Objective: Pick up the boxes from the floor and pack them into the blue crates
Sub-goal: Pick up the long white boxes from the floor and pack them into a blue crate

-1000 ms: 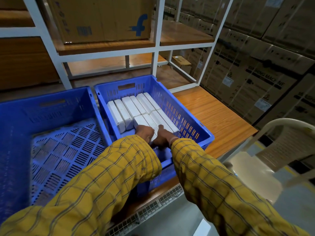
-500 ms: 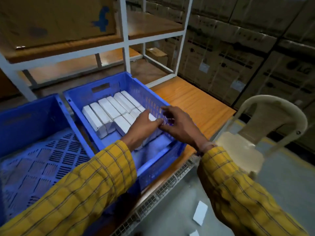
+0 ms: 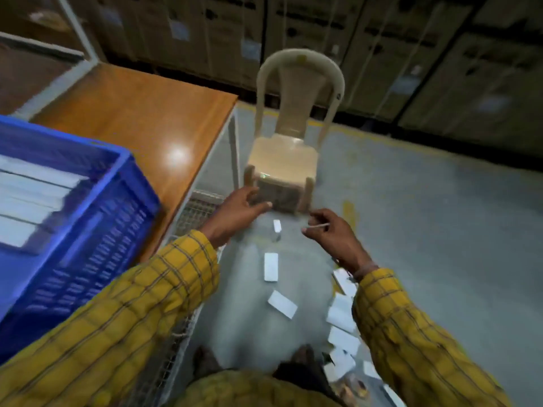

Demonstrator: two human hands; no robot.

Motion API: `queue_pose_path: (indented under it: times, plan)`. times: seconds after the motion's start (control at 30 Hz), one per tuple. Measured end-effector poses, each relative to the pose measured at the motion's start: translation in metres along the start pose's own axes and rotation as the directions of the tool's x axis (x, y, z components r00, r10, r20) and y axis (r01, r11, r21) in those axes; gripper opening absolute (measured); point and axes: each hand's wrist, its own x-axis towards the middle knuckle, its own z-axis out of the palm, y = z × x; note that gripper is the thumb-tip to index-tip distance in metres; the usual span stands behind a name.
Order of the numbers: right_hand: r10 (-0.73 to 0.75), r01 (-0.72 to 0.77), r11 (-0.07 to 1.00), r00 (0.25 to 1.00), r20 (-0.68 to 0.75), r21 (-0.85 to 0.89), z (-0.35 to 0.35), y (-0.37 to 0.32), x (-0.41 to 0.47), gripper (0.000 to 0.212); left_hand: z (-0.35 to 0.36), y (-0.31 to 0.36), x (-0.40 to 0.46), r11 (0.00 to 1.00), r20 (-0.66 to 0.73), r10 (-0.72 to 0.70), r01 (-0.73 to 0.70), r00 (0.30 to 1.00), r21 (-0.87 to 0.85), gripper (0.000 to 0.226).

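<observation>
Our view has swung from the blue crate of packed boxes, now at left, to the grey floor, where white boxes lie scattered beneath our empty, loosely open left hand and curled right hand, ready for picking.

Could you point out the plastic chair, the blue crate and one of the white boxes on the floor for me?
plastic chair [image 3: 283,158]: head view, on its seat.
blue crate [image 3: 97,230]: head view, on its slotted side wall.
white box [image 3: 271,267]: head view, on the top face of the box lying between the two hands.
</observation>
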Motion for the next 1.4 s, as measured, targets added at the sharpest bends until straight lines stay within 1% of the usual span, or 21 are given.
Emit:
queue_pose_path:
  times: [0.03, 0.07, 0.1, 0.17, 0.27, 0.33, 0.4, 0.47, 0.53, 0.67, 0.77, 0.93, 1.07, 1.13, 1.23, 1.3, 1.4]
  plan:
    - [0.102, -0.102, 0.995, 0.995, -0.023, 0.008, -0.017, 0.037, -0.006, 0.047, 0.022, -0.019, 0.010, 0.998, 0.049, -0.066, 0.065, 0.997, 0.015, 0.074]
    - [0.199, -0.198, 0.980, 0.979, -0.039, 0.027, -0.032, 0.074, -0.015, 0.047, 0.043, -0.037, 0.019, 0.990, 0.090, -0.137, 0.134, 0.987, 0.034, 0.075]
    - [0.291, -0.289, 0.956, 0.955, -0.051, 0.044, -0.046, 0.108, -0.025, 0.048, 0.064, -0.055, 0.026, 0.979, 0.123, -0.203, 0.198, 0.971, 0.055, 0.068]
    - [0.454, -0.448, 0.890, 0.888, -0.068, 0.088, -0.070, 0.166, -0.049, 0.049, 0.102, -0.080, 0.031, 0.952, 0.148, -0.301, 0.288, 0.942, 0.100, 0.051]
    - [0.645, -0.625, 0.754, 0.762, -0.051, 0.204, -0.095, 0.230, -0.087, 0.046, 0.151, -0.113, 0.041, 0.905, 0.159, -0.409, 0.377, 0.899, 0.195, 0.052]
    - [0.717, -0.692, 0.682, 0.697, -0.029, 0.237, -0.107, 0.265, -0.107, 0.046, 0.178, -0.129, 0.051, 0.876, 0.188, -0.445, 0.383, 0.875, 0.294, 0.054]
    - [0.760, -0.737, 0.634, 0.649, -0.015, 0.234, -0.116, 0.294, -0.121, 0.045, 0.201, -0.140, 0.059, 0.849, 0.203, -0.473, 0.381, 0.857, 0.367, 0.054]
    - [0.787, -0.764, 0.599, 0.617, -0.001, 0.240, -0.122, 0.314, -0.128, 0.044, 0.221, -0.143, 0.064, 0.837, 0.225, -0.476, 0.360, 0.850, 0.411, 0.053]
    - [0.799, -0.777, 0.584, 0.602, 0.005, 0.234, -0.123, 0.327, -0.125, 0.044, 0.236, -0.144, 0.067, 0.829, 0.260, -0.470, 0.320, 0.843, 0.460, 0.054]
    - [0.799, -0.782, 0.578, 0.600, 0.033, 0.232, -0.114, 0.329, -0.098, 0.042, 0.247, -0.146, 0.079, 0.822, 0.335, -0.450, 0.237, 0.828, 0.518, 0.057]
    - [0.779, -0.769, 0.603, 0.625, 0.051, 0.214, -0.096, 0.322, -0.060, 0.044, 0.242, -0.154, 0.104, 0.818, 0.340, -0.450, 0.229, 0.826, 0.527, 0.059]
    - [0.750, -0.751, 0.635, 0.656, 0.088, 0.181, -0.060, 0.301, 0.025, 0.047, 0.218, -0.171, 0.164, 0.811, 0.298, -0.478, 0.286, 0.826, 0.510, 0.057]
    - [0.713, -0.712, 0.680, 0.698, 0.068, 0.174, -0.025, 0.289, 0.103, 0.046, 0.203, -0.198, 0.225, 0.811, 0.263, -0.513, 0.361, 0.817, 0.460, 0.053]
    - [0.701, -0.702, 0.692, 0.709, 0.074, 0.169, -0.003, 0.296, 0.145, 0.051, 0.203, -0.214, 0.255, 0.821, 0.226, -0.520, 0.410, 0.824, 0.396, 0.049]
    - [0.693, -0.697, 0.709, 0.717, 0.077, 0.109, 0.036, 0.324, 0.212, 0.061, 0.213, -0.250, 0.298, 0.839, 0.177, -0.534, 0.491, 0.827, 0.234, 0.043]
    - [0.669, -0.673, 0.738, 0.739, 0.079, 0.047, 0.065, 0.353, 0.259, 0.060, 0.224, -0.277, 0.324, 0.852, 0.150, -0.524, 0.511, 0.838, 0.119, 0.039]
    - [0.606, -0.597, 0.795, 0.789, 0.098, -0.107, 0.106, 0.389, 0.323, 0.059, 0.244, -0.321, 0.354, 0.841, 0.101, -0.524, 0.533, 0.845, -0.091, 0.025]
